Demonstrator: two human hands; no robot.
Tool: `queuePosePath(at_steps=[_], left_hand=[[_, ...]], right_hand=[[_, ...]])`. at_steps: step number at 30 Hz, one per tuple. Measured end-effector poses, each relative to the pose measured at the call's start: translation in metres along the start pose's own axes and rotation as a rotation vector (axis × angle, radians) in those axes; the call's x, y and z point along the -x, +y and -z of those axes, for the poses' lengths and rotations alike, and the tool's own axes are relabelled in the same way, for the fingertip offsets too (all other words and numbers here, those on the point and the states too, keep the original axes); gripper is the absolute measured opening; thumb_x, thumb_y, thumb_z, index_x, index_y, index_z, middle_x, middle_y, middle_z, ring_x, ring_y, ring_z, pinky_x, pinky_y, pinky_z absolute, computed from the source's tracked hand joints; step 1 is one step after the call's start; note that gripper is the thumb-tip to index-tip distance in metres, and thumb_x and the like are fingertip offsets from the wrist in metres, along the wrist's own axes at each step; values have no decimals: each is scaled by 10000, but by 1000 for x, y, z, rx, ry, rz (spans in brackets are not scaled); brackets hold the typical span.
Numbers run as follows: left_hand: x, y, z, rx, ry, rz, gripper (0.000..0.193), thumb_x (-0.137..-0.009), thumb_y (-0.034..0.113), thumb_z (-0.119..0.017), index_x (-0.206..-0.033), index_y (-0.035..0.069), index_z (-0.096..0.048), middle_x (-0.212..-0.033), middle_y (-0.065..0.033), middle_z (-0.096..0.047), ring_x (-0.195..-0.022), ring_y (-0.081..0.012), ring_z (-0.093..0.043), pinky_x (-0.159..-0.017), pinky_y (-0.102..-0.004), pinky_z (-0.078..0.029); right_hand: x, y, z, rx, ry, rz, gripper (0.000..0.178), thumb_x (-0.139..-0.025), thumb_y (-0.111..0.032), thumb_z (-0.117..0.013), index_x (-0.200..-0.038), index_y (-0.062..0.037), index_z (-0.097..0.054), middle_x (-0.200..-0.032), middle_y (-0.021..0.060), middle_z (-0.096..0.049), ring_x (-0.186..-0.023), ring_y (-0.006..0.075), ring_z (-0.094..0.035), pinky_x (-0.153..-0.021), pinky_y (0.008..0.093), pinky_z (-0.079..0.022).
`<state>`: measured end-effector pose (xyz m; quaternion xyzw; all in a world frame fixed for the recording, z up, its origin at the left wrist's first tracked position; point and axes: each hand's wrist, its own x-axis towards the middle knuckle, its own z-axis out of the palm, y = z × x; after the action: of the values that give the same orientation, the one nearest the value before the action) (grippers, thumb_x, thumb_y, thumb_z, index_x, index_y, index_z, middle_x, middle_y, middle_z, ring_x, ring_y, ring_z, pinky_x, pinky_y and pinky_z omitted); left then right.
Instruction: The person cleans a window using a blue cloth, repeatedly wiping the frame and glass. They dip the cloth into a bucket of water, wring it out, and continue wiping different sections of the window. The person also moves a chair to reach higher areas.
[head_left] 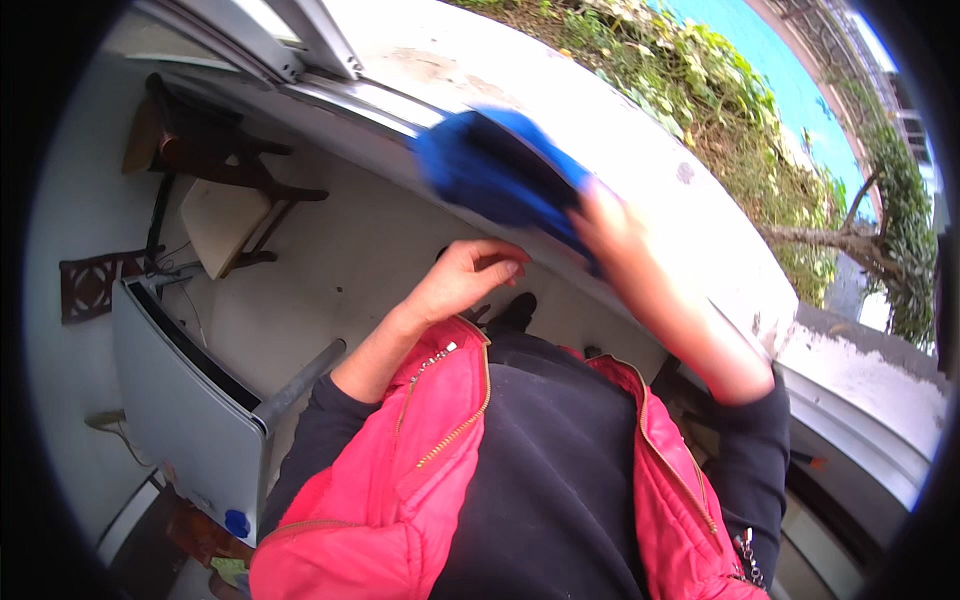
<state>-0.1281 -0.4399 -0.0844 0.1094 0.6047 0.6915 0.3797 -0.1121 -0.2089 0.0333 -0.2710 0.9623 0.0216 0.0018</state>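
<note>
My right hand [608, 225] reaches out over the window ledge, its fingers closed on a blue cloth [455, 160]. Motion smears both the hand and the cloth, and a dark patch runs along the cloth's middle. The cloth is over the window track and the inner edge of the pale ledge [640, 165]; whether it touches them I cannot tell. My left hand [465, 280] hangs in front of my body, below the cloth. Its fingers are loosely bent with a gap at the thumb, and nothing shows in them.
An open window frame [310, 40] stands at the upper left. Past the ledge are plants [700, 85] and a tree trunk [830, 238]. Wooden chairs [215, 150] and a grey panel-like piece of furniture [190, 390] stand on the left, on the pale floor [340, 235].
</note>
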Motion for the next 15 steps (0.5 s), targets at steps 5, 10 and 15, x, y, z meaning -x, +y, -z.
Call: queuePosePath(at_steps=[5,10,15], left_hand=[[30,-10,9,115,22,140,223,-961,137,-613,-1114,-19,-655,-953,-67,-683,-868,-111,-626,-815,-265,-514],[40,-14,26,116,90,109,222,-959,132,-613,-1113,-22,-655,-935,-65,-683,-879,-107,-629,-823,-255,-510],[36,-8,42,30,156,12,230,-970,142,-594,-1126,-17,-652,-948,-54,-683,-863,-106,-630,-805,-254,-513]], right_hand=[[145,5,1,44,-9,-431,428,-864,-174,-707,-1216,-1,-536,-834,163,-624,-602,319,-640,-499,402,-523],[18,-7,-23,98,142,-255,332,-895,-187,-641,-1158,-9,-545,-747,146,-577,-556,291,-616,-489,394,-521],[-152,-59,-44,168,401,-140,271,-792,-50,-581,-1052,18,-542,-706,141,-591,-556,268,-640,-469,362,-523]])
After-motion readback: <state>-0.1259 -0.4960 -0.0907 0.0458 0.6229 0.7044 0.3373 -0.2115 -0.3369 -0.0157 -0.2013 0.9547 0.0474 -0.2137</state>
